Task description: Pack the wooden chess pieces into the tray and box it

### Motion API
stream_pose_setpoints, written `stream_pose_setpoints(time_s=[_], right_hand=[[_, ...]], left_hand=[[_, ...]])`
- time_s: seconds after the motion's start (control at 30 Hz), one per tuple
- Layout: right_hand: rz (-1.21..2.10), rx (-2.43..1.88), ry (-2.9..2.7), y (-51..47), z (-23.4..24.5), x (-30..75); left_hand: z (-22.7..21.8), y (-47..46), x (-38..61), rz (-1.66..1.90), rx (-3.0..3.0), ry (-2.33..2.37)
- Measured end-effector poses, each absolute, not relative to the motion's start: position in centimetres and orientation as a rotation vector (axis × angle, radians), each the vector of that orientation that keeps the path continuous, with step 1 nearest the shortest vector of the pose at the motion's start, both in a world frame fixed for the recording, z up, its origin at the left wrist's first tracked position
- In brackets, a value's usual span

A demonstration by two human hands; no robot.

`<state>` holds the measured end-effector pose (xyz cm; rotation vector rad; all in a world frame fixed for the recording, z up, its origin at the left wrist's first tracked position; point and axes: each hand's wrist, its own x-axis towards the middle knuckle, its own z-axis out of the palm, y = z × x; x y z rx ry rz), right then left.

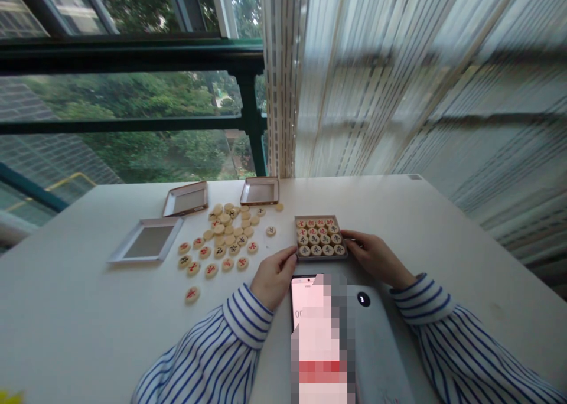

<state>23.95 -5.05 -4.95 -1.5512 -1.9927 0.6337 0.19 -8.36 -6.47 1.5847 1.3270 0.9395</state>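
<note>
A small grey box (344,254) filled with round wooden chess pieces (319,237) sits on the white table (80,321) in front of me. My left hand (273,279) touches the box's near left corner with its fingers curled. My right hand (376,256) rests against the box's right side, fingers together along the edge. Both arms wear blue-striped white sleeves. A heap of loose wooden chess pieces (224,238) with red and dark marks lies to the left of the box.
Three shallow open box parts lie further left and back: one (148,240), another (186,198), a third (260,191). A phone (303,300) with a lit screen lies between my arms beside a grey object (376,339). Window and blinds stand behind the table.
</note>
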Motion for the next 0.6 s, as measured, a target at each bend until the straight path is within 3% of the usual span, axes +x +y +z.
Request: stream_pose_setpoints(time_s=[0.6], right_hand=[[0.645,-1.572,-1.988,-5.15,-4.84,23.88]], left_hand=[[-6.30,-8.57,0.27,0.945,1.608,1.322]])
